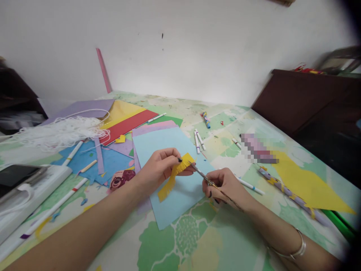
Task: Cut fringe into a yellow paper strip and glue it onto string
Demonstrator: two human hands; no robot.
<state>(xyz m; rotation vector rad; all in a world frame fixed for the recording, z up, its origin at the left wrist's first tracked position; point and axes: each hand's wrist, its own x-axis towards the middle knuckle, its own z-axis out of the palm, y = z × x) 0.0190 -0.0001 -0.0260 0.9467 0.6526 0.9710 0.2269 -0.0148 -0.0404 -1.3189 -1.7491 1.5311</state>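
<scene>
My left hand (166, 167) pinches a strip of yellow paper (168, 187) whose one edge is cut into a fine fringe. The strip's lower end hangs down and curves left. In my right hand (221, 185) is a pair of scissors (201, 173), fingers closed round the handles. The blade tips meet the fringed edge near the strip's upper end; whether the blades are apart is too small to tell. Beneath both hands lies a light blue sheet of paper (169, 216), over pink and purple sheets.
White cord (64, 130) lies tangled at left, near a white power strip (56, 177) with a phone (19, 178) on it. Several markers (196, 142) are scattered about. At right are a yellow sheet (310, 184) and a wrapped purple roll (290, 194). A wall stands behind.
</scene>
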